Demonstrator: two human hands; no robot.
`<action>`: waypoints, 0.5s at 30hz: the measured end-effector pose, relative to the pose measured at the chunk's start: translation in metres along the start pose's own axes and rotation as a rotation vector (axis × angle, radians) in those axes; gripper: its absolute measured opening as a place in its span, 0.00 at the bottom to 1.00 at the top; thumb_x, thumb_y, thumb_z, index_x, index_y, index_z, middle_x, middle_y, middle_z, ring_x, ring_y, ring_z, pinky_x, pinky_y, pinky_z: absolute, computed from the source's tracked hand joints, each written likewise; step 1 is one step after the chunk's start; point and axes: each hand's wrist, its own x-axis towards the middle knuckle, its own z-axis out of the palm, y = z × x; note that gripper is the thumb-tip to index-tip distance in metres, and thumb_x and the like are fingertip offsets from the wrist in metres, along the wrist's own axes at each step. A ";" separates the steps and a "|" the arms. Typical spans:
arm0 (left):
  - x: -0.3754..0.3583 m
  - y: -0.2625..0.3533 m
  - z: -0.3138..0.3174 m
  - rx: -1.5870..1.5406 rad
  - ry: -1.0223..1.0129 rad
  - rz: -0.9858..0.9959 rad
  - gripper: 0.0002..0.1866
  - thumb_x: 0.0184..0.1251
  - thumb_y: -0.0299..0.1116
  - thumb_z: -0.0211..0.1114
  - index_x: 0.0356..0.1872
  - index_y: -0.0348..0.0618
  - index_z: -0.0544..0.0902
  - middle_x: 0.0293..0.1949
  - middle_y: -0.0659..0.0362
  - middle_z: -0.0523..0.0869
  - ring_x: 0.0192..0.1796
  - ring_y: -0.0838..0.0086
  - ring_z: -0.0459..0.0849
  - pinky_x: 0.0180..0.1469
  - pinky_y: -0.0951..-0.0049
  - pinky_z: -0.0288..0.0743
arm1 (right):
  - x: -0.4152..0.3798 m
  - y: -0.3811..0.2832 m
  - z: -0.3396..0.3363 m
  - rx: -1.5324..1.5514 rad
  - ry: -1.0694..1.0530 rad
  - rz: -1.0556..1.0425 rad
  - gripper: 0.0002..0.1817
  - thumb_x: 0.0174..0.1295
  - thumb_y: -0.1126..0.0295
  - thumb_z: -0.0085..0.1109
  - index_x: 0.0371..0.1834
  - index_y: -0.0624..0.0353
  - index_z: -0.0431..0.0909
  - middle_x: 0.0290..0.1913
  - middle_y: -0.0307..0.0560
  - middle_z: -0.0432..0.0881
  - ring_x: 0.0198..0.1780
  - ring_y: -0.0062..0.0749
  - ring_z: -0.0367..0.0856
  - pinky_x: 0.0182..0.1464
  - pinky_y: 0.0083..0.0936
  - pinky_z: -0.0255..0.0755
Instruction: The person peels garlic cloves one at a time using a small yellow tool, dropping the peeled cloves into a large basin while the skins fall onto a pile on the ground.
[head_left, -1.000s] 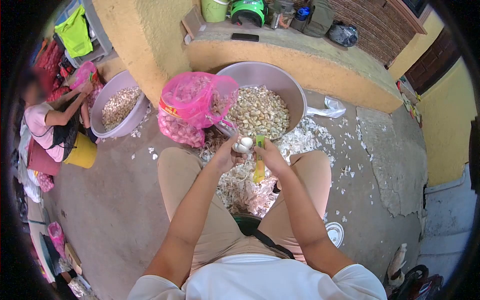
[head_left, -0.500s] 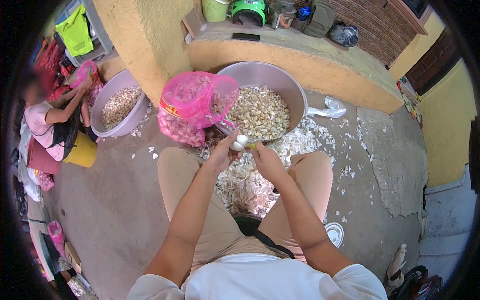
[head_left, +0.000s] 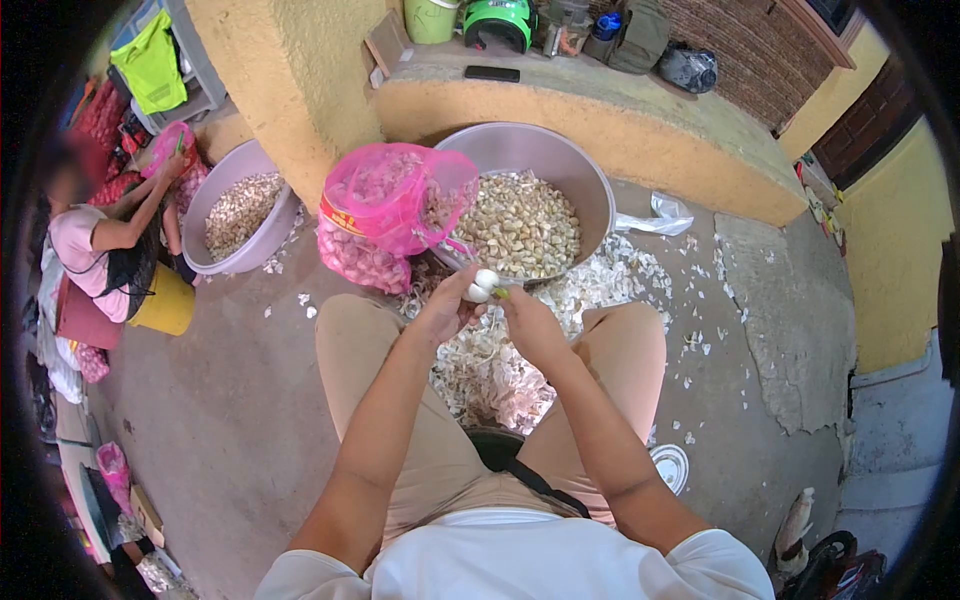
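Observation:
A white garlic bulb (head_left: pixel 484 285) is pinched in the fingers of my left hand (head_left: pixel 443 308), above the space between my knees. My right hand (head_left: pixel 533 324) closes around a small yellow-green tool (head_left: pixel 500 293), its tip end against or very near the bulb; a blade cannot be made out. Just beyond my hands stands a large lilac basin (head_left: pixel 597 200) of loose garlic cloves (head_left: pixel 525 225). Against the basin's left side leans a pink mesh bag (head_left: pixel 365 260) full of garlic. Papery garlic skins (head_left: pixel 490 370) lie heaped on the floor below my hands.
At the left, a seated person (head_left: pixel 110 230) works beside another lilac basin (head_left: pixel 190 225) of cloves. A yellow pillar (head_left: pixel 290 80) and a low ledge (head_left: pixel 600 115) stand ahead. A phone (head_left: pixel 492 73) and a green helmet (head_left: pixel 500 22) rest on the ledge. A white lid (head_left: pixel 670 468) lies by my right leg.
The bulb has turned or shifted slightly in my left fingers, and my right hand has moved very little. At the left, the other person's hands have shifted a little.

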 end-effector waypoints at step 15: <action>0.000 0.001 0.001 0.366 0.231 0.284 0.16 0.63 0.45 0.53 0.39 0.41 0.75 0.27 0.59 0.78 0.22 0.83 0.74 0.18 0.84 0.65 | 0.011 0.018 0.004 0.421 0.113 0.283 0.21 0.50 0.54 0.60 0.35 0.63 0.72 0.23 0.45 0.75 0.23 0.29 0.72 0.27 0.27 0.67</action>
